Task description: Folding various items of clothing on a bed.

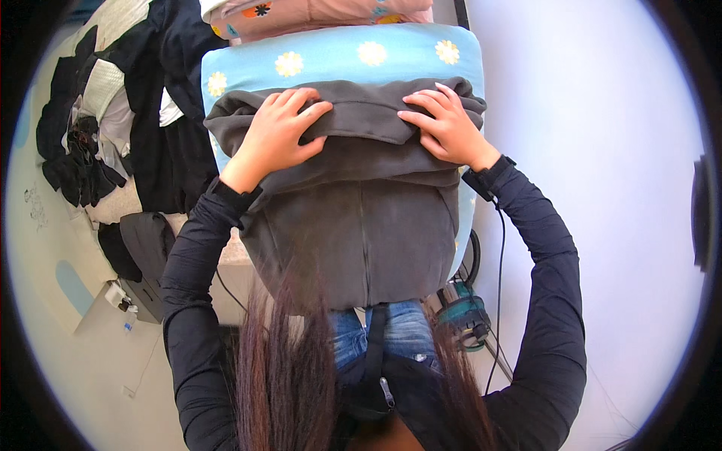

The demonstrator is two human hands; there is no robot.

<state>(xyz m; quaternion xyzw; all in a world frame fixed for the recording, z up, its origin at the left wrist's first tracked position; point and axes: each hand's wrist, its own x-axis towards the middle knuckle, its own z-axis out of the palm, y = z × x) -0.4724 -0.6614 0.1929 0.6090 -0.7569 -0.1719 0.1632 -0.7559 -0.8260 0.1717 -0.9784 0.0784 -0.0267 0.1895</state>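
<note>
A dark grey zip-up jacket (316,237) lies spread before me, its front zipper running down the middle towards my body. It rests on a light blue padded surface (327,62) with a daisy print. At the far end, the jacket's collar flap (366,121) is turned over towards me. On the flap's left part lies my left hand (285,129), thumb and fingers bent against the fabric. My right hand (445,121) grips the right part the same way, fingers pointing inward. The lower hem hangs over the near edge, by my jeans.
Behind the blue surface lies pink printed bedding (321,14). A heap of black and white clothes (158,101) is at the left, with folded dark garments (146,242) nearer me. At the right, a teal and black appliance (465,315) stands low beside a white wall (586,141); a cable (501,265) hangs from my right cuff.
</note>
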